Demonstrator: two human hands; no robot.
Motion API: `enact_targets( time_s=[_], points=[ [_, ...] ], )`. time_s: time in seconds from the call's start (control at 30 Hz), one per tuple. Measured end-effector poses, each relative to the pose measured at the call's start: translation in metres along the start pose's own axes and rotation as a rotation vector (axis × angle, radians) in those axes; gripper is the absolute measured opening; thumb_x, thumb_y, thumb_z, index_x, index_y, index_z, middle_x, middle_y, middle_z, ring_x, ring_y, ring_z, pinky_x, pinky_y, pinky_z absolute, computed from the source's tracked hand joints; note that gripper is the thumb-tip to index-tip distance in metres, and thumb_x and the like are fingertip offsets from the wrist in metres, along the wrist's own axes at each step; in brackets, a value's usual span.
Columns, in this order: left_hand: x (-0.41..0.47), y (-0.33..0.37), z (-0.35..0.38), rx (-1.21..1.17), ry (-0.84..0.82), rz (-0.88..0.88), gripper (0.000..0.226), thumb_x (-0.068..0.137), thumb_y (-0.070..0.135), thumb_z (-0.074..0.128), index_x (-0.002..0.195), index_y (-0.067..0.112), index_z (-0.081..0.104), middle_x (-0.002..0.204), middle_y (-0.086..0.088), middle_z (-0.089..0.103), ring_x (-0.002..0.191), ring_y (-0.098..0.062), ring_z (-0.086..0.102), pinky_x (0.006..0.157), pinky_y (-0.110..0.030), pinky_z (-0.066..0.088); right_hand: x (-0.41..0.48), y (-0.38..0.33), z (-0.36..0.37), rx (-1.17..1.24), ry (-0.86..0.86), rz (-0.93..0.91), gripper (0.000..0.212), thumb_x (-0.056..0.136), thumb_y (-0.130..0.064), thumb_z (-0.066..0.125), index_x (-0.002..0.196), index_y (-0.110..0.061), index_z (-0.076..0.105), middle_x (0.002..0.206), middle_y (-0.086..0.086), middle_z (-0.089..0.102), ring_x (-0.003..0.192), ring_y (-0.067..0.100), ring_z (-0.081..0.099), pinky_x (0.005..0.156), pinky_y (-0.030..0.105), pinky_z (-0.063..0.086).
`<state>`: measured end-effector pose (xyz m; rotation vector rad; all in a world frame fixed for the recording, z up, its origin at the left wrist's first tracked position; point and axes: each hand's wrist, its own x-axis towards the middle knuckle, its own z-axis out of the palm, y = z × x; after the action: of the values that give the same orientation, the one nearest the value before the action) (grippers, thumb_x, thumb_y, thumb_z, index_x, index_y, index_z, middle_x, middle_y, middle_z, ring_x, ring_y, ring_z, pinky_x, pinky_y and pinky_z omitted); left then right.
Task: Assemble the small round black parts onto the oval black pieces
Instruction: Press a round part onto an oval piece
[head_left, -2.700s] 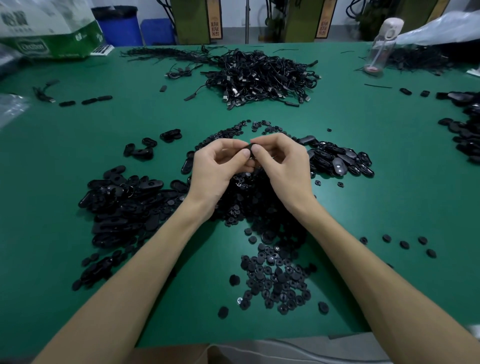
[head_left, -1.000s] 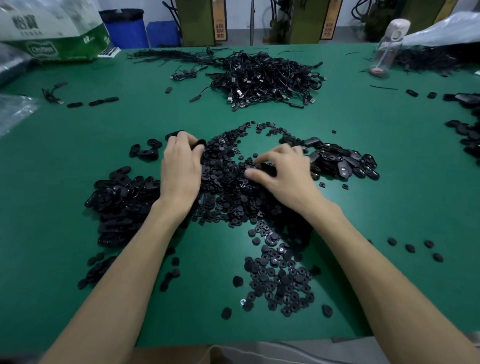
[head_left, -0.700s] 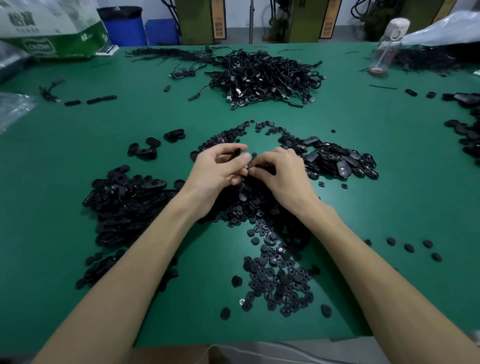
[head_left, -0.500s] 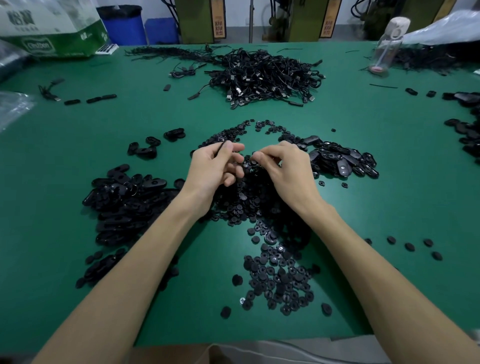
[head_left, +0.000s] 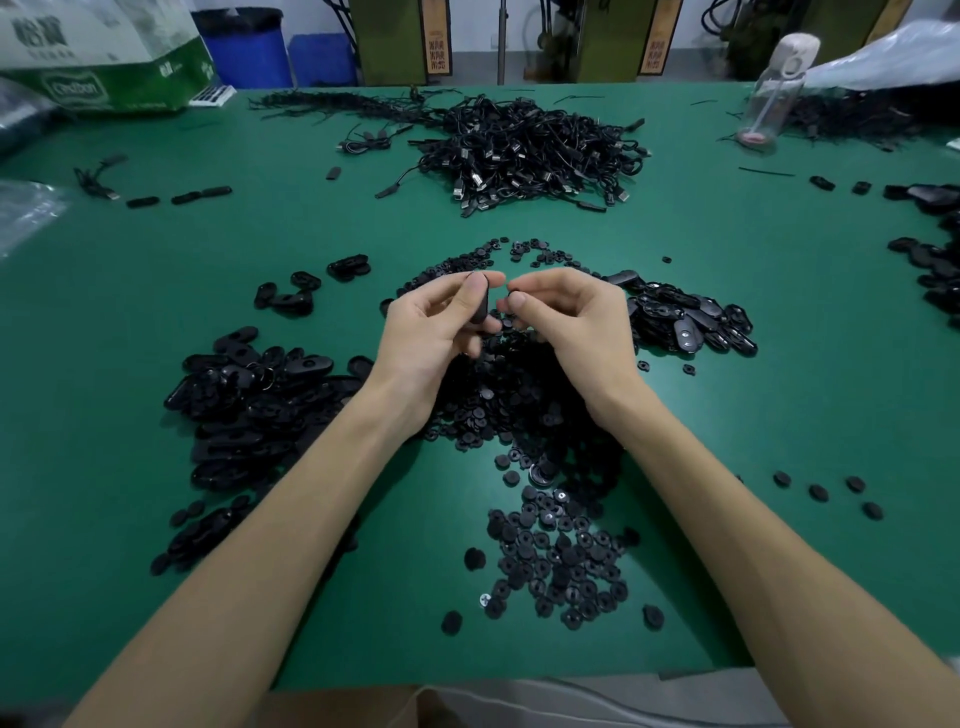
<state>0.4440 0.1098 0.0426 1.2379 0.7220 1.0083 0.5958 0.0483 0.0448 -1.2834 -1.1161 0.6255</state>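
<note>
- Head view: the left hand (head_left: 436, 327) pinches an oval black piece (head_left: 481, 306) between thumb and fingers, raised over the table, its long axis running up and down in the picture.
- The right hand (head_left: 571, 322) pinches a small round black part (head_left: 517, 300) at its fingertips, just to the right of the oval and not quite touching it. The part likely has to go leftward next.
</note>
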Motion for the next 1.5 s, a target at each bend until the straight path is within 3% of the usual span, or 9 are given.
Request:
enact_targets(
  time_s=[0.13, 0.27, 0.37, 0.5, 0.73, 1.17, 1.27, 1.5],
  points=[
    [-0.001, 0.001, -0.001, -0.055, 0.086, 0.002, 0.023, 0.099, 0.016, 0.068, 0.116, 0.002, 0.073, 0.104, -0.017, 0.078, 0.094, -0.025, 0.078, 0.074, -0.025, 0.06, 0.0, 0.001, -0.001, 0.083, -0.001, 0.042, 0.008, 0.094, -0.012, 0.075, 0.101, -0.008, 0.074, 0.09, 0.003, 0.08, 0.077, 0.009, 0.072, 0.068, 0.018, 0.052],
    [-0.003, 0.002, 0.0, -0.072, 0.124, 0.021, 0.019, 0.098, 0.007, 0.069, 0.115, -0.002, 0.072, 0.102, -0.018, 0.078, 0.096, -0.031, 0.078, 0.08, -0.03, 0.062, 0.001, 0.003, -0.002, 0.075, 0.042, 0.043, 0.006, 0.092, -0.016, 0.077, 0.096, -0.011, 0.077, 0.078, -0.008, 0.072, 0.072, 0.002, 0.061, 0.068, 0.016, 0.049],
    [-0.004, 0.002, 0.002, -0.035, 0.144, 0.029, 0.019, 0.097, 0.004, 0.069, 0.115, -0.003, 0.07, 0.1, -0.017, 0.079, 0.094, -0.031, 0.078, 0.081, -0.032, 0.063, 0.002, 0.005, -0.004, 0.086, 0.06, 0.064, 0.009, 0.094, -0.017, 0.075, 0.098, -0.009, 0.076, 0.073, -0.009, 0.068, 0.068, 0.002, 0.059, 0.064, 0.015, 0.048],
    [-0.006, 0.003, 0.004, -0.033, 0.15, 0.019, 0.019, 0.1, 0.006, 0.065, 0.116, -0.003, 0.07, 0.1, -0.016, 0.079, 0.094, -0.031, 0.078, 0.078, -0.031, 0.064, 0.002, 0.003, -0.002, 0.08, 0.077, 0.044, 0.01, 0.095, -0.017, 0.073, 0.097, -0.008, 0.076, 0.082, 0.005, 0.076, 0.069, 0.003, 0.062, 0.065, 0.015, 0.048],
    [-0.006, 0.005, 0.005, -0.055, 0.158, 0.017, 0.011, 0.103, 0.006, 0.061, 0.108, 0.0, 0.069, 0.102, -0.014, 0.079, 0.096, -0.031, 0.078, 0.077, -0.031, 0.064, 0.002, 0.004, -0.003, 0.111, 0.046, 0.049, 0.008, 0.093, -0.014, 0.076, 0.098, -0.008, 0.076, 0.087, 0.007, 0.079, 0.07, 0.007, 0.067, 0.066, 0.017, 0.05],
    [-0.009, 0.004, 0.008, -0.028, 0.166, 0.023, 0.022, 0.101, 0.013, 0.067, 0.116, -0.002, 0.07, 0.111, -0.011, 0.078, 0.097, -0.025, 0.078, 0.075, -0.029, 0.063, 0.0, 0.004, 0.0, 0.076, 0.015, 0.01, 0.004, 0.092, -0.016, 0.078, 0.093, -0.012, 0.077, 0.081, 0.001, 0.078, 0.068, 0.007, 0.065, 0.065, 0.018, 0.05],
    [-0.009, 0.0, 0.011, 0.02, 0.189, 0.026, 0.02, 0.098, 0.018, 0.072, 0.113, 0.006, 0.075, 0.105, -0.01, 0.078, 0.094, -0.019, 0.076, 0.072, -0.028, 0.06, 0.001, 0.004, 0.0, 0.044, 0.037, -0.012, 0.006, 0.092, -0.017, 0.078, 0.093, -0.011, 0.077, 0.076, -0.005, 0.073, 0.067, 0.005, 0.061, 0.065, 0.018, 0.049],
    [-0.012, -0.001, 0.016, 0.004, 0.132, 0.018, 0.017, 0.097, 0.017, 0.073, 0.11, 0.008, 0.074, 0.098, -0.009, 0.08, 0.092, -0.024, 0.078, 0.073, -0.028, 0.061, 0.002, 0.007, 0.0, -0.084, 0.096, -0.037, 0.007, 0.092, -0.022, 0.078, 0.091, -0.016, 0.076, 0.078, -0.009, 0.072, 0.069, 0.002, 0.06, 0.068, 0.022, 0.049]
  ],
)
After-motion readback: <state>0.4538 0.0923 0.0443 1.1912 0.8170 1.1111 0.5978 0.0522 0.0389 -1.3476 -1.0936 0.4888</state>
